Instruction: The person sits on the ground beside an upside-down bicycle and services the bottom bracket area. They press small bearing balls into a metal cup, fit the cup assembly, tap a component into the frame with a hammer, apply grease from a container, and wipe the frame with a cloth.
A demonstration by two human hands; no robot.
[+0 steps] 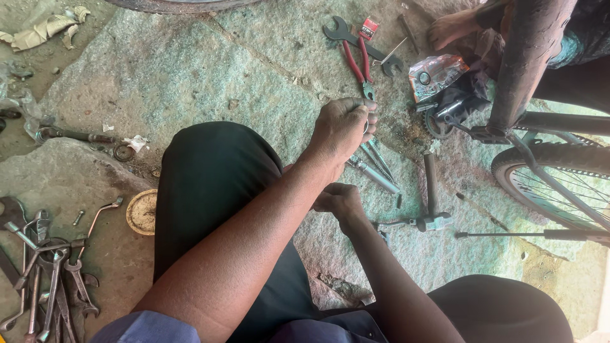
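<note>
The left hand [343, 130] is closed around a small metal part [366, 127], just below the red pliers [357, 63]. Nearer the knee than the pliers, the right hand [340, 202] is curled shut; I cannot tell what it holds.

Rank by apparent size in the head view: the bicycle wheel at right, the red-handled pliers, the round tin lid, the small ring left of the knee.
1. bicycle wheel
2. red-handled pliers
3. round tin lid, partly hidden
4. small ring

Bare forearms, sleeves ending high at the upper arms in soft blue-grey cloth. Loose black trousers over both knees. No gloves on the left hand [343, 130] or the right hand [341, 202].
</note>
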